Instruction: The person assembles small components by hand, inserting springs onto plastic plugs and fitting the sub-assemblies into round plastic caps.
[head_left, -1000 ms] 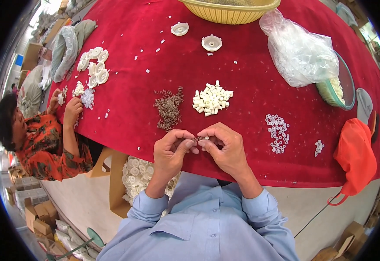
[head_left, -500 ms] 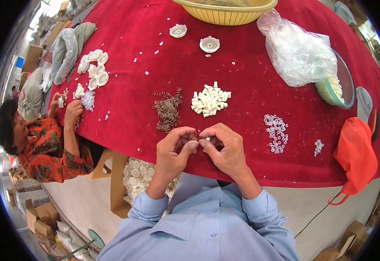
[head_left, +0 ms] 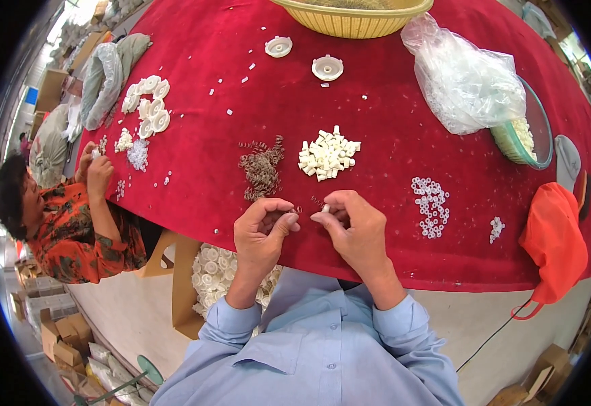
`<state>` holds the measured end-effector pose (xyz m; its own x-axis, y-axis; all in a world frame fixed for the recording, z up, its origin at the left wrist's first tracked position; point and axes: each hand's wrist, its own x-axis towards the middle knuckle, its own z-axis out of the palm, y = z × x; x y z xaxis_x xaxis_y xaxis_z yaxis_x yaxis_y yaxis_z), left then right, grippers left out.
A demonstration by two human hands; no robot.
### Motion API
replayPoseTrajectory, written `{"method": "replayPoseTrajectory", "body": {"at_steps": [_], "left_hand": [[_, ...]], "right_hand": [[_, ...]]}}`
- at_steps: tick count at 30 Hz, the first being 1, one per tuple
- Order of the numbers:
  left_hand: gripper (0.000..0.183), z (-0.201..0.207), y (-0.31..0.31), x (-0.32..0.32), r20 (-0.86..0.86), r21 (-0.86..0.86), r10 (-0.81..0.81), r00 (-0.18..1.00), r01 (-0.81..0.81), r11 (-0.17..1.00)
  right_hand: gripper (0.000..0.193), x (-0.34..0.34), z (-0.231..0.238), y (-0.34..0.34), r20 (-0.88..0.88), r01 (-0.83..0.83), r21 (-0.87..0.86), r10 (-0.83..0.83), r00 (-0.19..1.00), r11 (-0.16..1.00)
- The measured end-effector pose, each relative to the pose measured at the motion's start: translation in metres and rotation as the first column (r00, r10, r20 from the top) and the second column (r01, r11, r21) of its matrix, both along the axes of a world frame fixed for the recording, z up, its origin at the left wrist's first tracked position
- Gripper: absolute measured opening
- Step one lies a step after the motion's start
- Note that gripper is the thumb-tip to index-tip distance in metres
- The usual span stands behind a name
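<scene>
My left hand (head_left: 260,229) is closed in a pinch near the table's front edge, with a small coiled metal spring (head_left: 298,209) at its fingertips. A short gap away, my right hand (head_left: 354,227) pinches a small cream plastic plug (head_left: 326,208). Another thin spring (head_left: 317,201) sticks out beside that plug, toward the left hand. Beyond my hands lie a tangled heap of brown springs (head_left: 261,169) and, to its right, a pile of cream plugs (head_left: 327,154). Small clear rings (head_left: 430,208) are spread to the right of my right hand.
A co-worker (head_left: 72,223) handles small parts at the left edge, near white round caps (head_left: 152,111). A yellow basket (head_left: 353,20) stands at the back; a plastic bag (head_left: 468,81) leans on a green bowl (head_left: 542,128). A red cloth item (head_left: 556,223) lies right; a box of caps (head_left: 186,291) sits below.
My hands have come apart from where they met; each now shows a spring at its fingertips, the right one with the plug. The co-worker's hands have drawn together.
</scene>
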<state>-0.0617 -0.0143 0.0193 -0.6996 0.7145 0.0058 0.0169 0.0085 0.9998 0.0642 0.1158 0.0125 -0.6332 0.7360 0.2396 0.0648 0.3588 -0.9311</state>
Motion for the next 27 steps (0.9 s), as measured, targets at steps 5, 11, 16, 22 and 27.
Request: {"method": "replayPoseTrajectory", "body": {"at_steps": [5,11,16,22,27], "left_hand": [[0.015,0.003,0.002,0.004,-0.019,0.031,-0.015,1.0,0.016,0.999],[0.015,0.007,0.004,0.008,-0.047,0.017,-0.089,0.995,0.09,0.996],[0.015,0.007,0.0,0.0,-0.233,-0.032,-0.127,0.964,0.123,0.992],[0.014,0.01,-0.004,-0.006,-0.177,-0.105,-0.18,0.968,0.163,0.981],[0.016,0.019,-0.004,-0.007,-0.401,-0.092,-0.24,0.884,0.222,0.971]], "right_hand": [[0.021,0.004,-0.002,0.013,-0.135,-0.027,0.028,0.03,0.99,0.999],[0.019,0.005,-0.001,0.003,-0.197,-0.124,-0.13,0.097,0.976,0.984],[0.022,0.009,0.002,0.003,-0.129,-0.142,0.025,0.144,0.981,0.99],[0.028,0.009,0.005,0.004,-0.108,-0.202,0.327,0.249,0.963,0.923],[0.029,0.012,0.003,0.001,-0.179,-0.371,-0.209,0.338,0.924,0.905]]}}
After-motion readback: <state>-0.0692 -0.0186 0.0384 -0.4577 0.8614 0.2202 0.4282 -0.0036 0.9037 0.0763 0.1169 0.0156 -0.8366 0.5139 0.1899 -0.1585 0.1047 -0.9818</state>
